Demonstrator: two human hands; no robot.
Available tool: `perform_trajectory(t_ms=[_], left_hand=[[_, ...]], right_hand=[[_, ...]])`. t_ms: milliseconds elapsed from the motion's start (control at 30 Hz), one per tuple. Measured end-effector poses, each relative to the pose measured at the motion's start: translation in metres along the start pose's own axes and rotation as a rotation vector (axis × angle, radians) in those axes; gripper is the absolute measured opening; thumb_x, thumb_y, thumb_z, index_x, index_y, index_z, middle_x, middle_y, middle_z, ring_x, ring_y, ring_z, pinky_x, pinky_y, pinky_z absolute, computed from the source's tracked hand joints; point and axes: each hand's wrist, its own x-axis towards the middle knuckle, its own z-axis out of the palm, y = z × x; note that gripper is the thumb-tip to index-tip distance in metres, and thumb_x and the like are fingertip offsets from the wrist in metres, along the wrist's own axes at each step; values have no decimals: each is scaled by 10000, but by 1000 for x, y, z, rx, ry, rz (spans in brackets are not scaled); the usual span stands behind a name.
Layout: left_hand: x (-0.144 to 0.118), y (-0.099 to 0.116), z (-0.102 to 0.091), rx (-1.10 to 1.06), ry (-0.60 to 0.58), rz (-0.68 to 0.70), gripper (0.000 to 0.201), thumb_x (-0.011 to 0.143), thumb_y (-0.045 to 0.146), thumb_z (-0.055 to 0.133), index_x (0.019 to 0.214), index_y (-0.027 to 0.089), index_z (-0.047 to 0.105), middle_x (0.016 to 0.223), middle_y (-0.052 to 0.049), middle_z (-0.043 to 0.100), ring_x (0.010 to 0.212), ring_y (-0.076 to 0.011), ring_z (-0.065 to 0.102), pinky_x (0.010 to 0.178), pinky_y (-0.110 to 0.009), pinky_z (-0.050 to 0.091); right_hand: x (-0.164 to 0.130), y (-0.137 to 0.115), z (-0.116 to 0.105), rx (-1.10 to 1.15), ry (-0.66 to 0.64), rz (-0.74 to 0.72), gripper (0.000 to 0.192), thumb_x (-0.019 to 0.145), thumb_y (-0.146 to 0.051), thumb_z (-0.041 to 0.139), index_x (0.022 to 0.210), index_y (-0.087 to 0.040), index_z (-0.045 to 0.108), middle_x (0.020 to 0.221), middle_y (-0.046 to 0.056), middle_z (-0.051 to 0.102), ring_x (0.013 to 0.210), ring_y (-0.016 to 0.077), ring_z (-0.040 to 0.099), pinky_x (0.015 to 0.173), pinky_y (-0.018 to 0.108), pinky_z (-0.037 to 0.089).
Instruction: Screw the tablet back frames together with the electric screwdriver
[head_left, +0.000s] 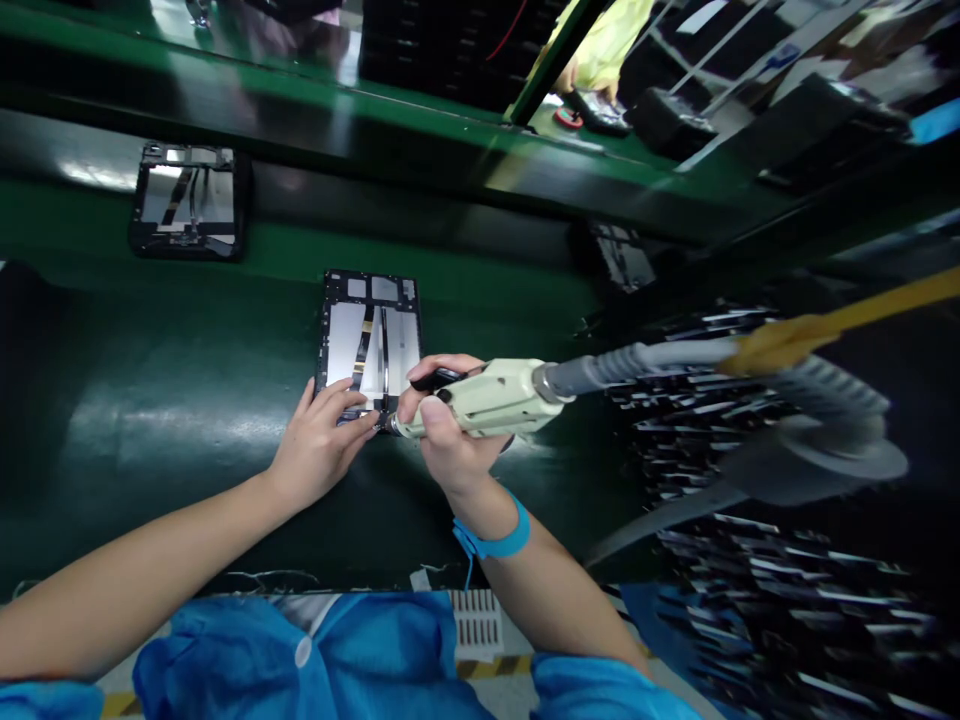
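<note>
Two hands, one electric screwdriver, one open tablet frame on the green belt.

The right hand (442, 425) is wrapped around the cream plastic screwdriver (491, 398), whose tip meets the flat rectangular tablet frame (369, 340) at its 6 o'clock edge. The left hand (324, 440), fingers loosely spread, presses that edge from 8 o'clock. A second frame (187, 200) lies at 10 o'clock.
</note>
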Motion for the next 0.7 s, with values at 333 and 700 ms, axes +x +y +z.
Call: perform_trajectory(t_ms=[333,700], left_hand=[[0,1,-1,-22,-14,-10,199,1024,231,594,1152,262,743,1228,-91,698,1350,-308,565,1152,-641,395],[-4,-6,0,-3,-17,-3,218,1018,211,585,1151,267,748,1241,-103,700,1327,-326,589,1128,-659,413]], right_hand=[[-3,-3,4,-30,-33,76,281,878,-324,720,1124,-263,595,956,10,651,667,137,666,653,339,626],[0,-5,-1,-31,-72,2,306,879,-394,698,1140,-268,599,991,32,676,603,122,649,535,289,584]])
